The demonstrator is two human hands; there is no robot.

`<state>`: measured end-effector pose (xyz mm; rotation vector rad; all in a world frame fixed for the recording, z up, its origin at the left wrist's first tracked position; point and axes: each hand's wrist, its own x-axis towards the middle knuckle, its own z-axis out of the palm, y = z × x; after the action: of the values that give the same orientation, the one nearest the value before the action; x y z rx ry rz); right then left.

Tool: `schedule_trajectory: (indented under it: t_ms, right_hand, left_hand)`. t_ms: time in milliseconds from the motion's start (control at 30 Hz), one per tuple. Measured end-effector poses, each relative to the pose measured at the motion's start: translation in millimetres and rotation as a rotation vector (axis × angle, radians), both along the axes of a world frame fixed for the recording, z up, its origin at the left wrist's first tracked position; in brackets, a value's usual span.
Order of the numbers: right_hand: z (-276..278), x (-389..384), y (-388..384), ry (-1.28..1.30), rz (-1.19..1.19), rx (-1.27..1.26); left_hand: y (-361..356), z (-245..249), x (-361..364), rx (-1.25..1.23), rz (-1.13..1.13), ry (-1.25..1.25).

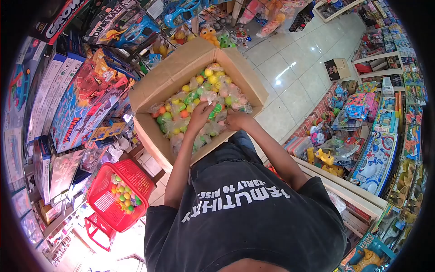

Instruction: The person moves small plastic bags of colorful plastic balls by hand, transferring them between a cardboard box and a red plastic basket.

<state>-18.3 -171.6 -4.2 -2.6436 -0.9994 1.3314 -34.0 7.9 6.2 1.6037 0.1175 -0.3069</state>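
Observation:
An open cardboard box stands in front of me, filled with clear plastic bags of small colourful balls. My left hand is over the middle of the box, its fingers pinched at the clear plastic of a bag. A green ball shows just right of those fingers. Closer to the near right side, my right hand is inside the box with its fingers curled down against the bags. What the right fingertips grip is hidden.
A red plastic basket holding more colourful balls stands at lower left. Boxed toys crowd the left shelves. Packaged toys line the right side beside a wooden rack. The tiled floor extends beyond the box.

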Motion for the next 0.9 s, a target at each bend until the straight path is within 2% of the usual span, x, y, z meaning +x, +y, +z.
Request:
schedule_trajectory:
  t_ms: [133, 200, 300, 367, 500, 633, 700, 833, 900]
  right_hand:
    - [12.0, -5.4, 1.5, 0.000, -0.063, -0.023]
    - [15.7, -5.0, 2.2, 0.066, -0.174, -0.023]
    - [21.2, -2.2, 4.1, 0.082, -0.137, -0.061]
    - [27.0, -0.3, 0.1, 0.090, -0.132, -0.040]
    - [27.8, -2.4, -14.3, 0.015, -0.125, 0.077]
    - [52.3, 0.6, -13.8, 0.077, -0.128, -0.014]
    - [63.2, -0.7, -6.4, 0.169, -0.151, -0.113]
    - [57.8, -7.9, -2.0, 0.100, -0.155, -0.094]
    - [59.4, -8.1, -1.5, 0.080, -0.153, -0.095]
  left_hand:
    - [-11.5, 3.1, 2.3, 0.028, -0.048, 0.056]
    - [-17.8, 7.2, 3.9, 0.027, -0.102, 0.098]
    - [-27.2, -31.1, 5.7, 0.047, -0.077, -0.013]
    - [-27.2, -46.5, 5.7, 0.050, -0.087, 0.013]
    - [-27.4, -48.8, 5.9, 0.080, -0.028, 0.070]
    - [-32.3, -53.0, 2.7, 0.055, -0.025, 0.066]
    - [-30.6, -61.7, 1.0, 0.038, -0.153, 0.011]
    - [-23.7, -51.3, -3.1, 0.085, -0.311, -0.009]
    - [-21.4, -43.7, -3.1, 0.234, -0.379, -0.096]
